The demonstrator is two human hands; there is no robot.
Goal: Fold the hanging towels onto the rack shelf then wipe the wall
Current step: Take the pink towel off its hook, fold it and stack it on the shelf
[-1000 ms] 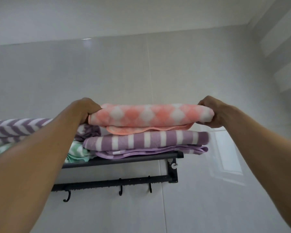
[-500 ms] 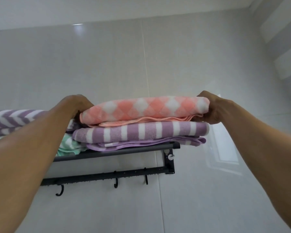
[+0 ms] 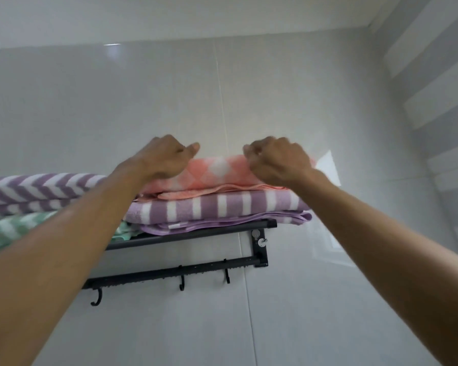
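Left hand (image 3: 161,159) and right hand (image 3: 278,162) loosely curled over pink checked towel (image 3: 217,173), grasping nothing far as visible. Sits on purple striped towel (image 3: 222,207) at right end of rack shelf (image 3: 196,235). Tiled wall (image 3: 249,101) behind.

Left hand (image 3: 164,157) and right hand (image 3: 278,162): both bare. No gloves, rings or watch. Forearms uncovered; no sleeve visible behind either wrist.

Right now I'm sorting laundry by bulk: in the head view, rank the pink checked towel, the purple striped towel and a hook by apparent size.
1. purple striped towel
2. pink checked towel, partly hidden by hands, so unsure
3. hook
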